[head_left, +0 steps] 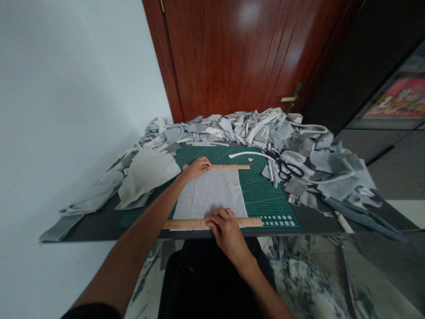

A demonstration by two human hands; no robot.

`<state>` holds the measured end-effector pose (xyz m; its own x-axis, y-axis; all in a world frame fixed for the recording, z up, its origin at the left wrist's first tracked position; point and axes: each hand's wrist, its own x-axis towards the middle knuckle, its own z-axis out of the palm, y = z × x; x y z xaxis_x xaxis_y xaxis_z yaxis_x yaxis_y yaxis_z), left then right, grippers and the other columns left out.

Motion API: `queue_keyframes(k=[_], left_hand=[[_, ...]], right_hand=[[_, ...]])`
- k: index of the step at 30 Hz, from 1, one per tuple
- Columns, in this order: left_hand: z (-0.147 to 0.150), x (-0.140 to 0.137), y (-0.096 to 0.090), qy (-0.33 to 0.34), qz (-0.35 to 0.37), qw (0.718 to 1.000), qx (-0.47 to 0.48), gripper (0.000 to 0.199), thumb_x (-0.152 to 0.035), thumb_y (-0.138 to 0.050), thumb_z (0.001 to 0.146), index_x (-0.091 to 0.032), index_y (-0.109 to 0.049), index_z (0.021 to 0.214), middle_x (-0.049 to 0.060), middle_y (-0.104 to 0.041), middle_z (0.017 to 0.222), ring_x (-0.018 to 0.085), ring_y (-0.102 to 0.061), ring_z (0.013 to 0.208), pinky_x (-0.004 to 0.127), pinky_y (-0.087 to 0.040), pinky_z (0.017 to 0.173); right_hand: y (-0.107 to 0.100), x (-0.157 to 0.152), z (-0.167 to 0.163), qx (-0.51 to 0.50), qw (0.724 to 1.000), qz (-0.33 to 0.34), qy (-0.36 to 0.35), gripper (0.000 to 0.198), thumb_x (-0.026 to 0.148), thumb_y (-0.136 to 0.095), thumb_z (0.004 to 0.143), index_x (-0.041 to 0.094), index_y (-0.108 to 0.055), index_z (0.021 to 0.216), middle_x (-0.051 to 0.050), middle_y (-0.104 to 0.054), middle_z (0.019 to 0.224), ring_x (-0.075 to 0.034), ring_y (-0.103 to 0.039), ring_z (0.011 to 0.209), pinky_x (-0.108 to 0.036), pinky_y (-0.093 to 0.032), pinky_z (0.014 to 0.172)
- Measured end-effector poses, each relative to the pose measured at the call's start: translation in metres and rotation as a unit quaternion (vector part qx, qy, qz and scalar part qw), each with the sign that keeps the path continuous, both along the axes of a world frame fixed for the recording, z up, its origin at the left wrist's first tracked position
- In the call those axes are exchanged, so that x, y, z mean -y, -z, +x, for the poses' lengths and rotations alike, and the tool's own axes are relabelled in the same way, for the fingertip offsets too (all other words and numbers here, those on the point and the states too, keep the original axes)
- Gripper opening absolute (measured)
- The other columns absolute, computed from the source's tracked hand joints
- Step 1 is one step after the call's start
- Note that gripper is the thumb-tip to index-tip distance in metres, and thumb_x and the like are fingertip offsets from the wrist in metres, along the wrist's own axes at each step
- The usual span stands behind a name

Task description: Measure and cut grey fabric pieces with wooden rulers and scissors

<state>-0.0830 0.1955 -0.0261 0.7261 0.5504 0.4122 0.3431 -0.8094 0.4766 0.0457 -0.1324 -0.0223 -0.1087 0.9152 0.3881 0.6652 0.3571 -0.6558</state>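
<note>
A light grey piece of fabric [212,192] lies flat on a green cutting mat [265,199]. Across its far edge runs a wooden ruler [232,167], where my left hand [198,167] rests with its fingers closed at the ruler's left part. A second wooden ruler [189,223] lies over the near edge, close to the front of the table. My right hand [229,228] grips this one around the middle, fingers bent and thumb on the near side. The fabric's left side is partly hidden behind my left forearm.
Heaped grey and white fabric scraps [229,126] line the back. More cloth [149,170] is piled at the left. Black-handled scissors [290,170] lie among scraps at the right, near a curved white strip [249,154] and a small pink piece [250,159].
</note>
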Motion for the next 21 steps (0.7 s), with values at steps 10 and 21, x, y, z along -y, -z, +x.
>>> queue_keyframes(k=[10, 21], left_hand=[[0.0005, -0.0004, 0.0004, 0.006, 0.006, 1.0, 0.0, 0.018, -0.033, -0.066, 0.095, -0.02, -0.078, 0.097, 0.007, -0.068, 0.103, 0.022, -0.063, 0.1, 0.039, -0.048, 0.099], [0.0006, -0.0027, 0.0032, 0.005, 0.007, 1.0, -0.005, 0.021, -0.037, -0.065, 0.096, -0.021, -0.078, 0.098, 0.008, -0.068, 0.104, 0.023, -0.062, 0.102, 0.039, -0.047, 0.099]], right_hand=[[0.0009, 0.0051, -0.0052, 0.054, 0.998, 0.005, 0.022, 0.018, 0.035, -0.065, 0.101, 0.025, -0.07, 0.115, -0.01, -0.068, 0.113, -0.029, -0.056, 0.106, -0.047, -0.045, 0.093], [0.0048, 0.0089, -0.0058, 0.068, 0.997, 0.01, 0.028, 0.022, 0.041, -0.066, 0.1, 0.026, -0.07, 0.116, -0.009, -0.068, 0.111, -0.029, -0.056, 0.104, -0.047, -0.044, 0.09]])
